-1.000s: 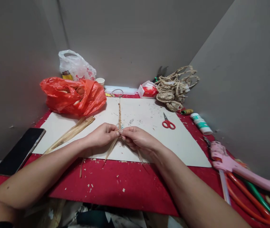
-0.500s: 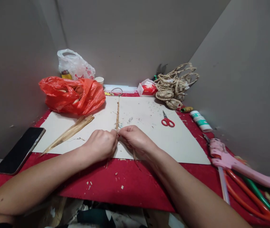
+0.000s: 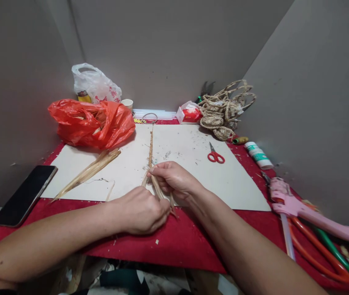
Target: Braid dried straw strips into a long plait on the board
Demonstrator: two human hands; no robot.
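A thin braid of dried straw (image 3: 150, 147) runs across the white board (image 3: 193, 180) away from me. My right hand (image 3: 174, 180) pinches the braid's near end, fingers closed on it. My left hand (image 3: 142, 211) sits nearer to me on the red cloth (image 3: 168, 246), closed around the loose straw strands (image 3: 159, 190) that trail from the braid. A bundle of loose straw (image 3: 87, 174) lies on the board to the left of my hands.
A red plastic bag (image 3: 91, 123) and a white bag (image 3: 96, 86) sit at the back left, a phone (image 3: 23, 194) at the left edge. Red scissors (image 3: 215, 155), coiled rope pieces (image 3: 223, 110), a glue tube (image 3: 258, 155) and a pink glue gun (image 3: 303, 211) lie right.
My left hand has drawn back toward me from the braid's end, sliding down the loose strands onto the red cloth. My right hand stays pinched on the braid.
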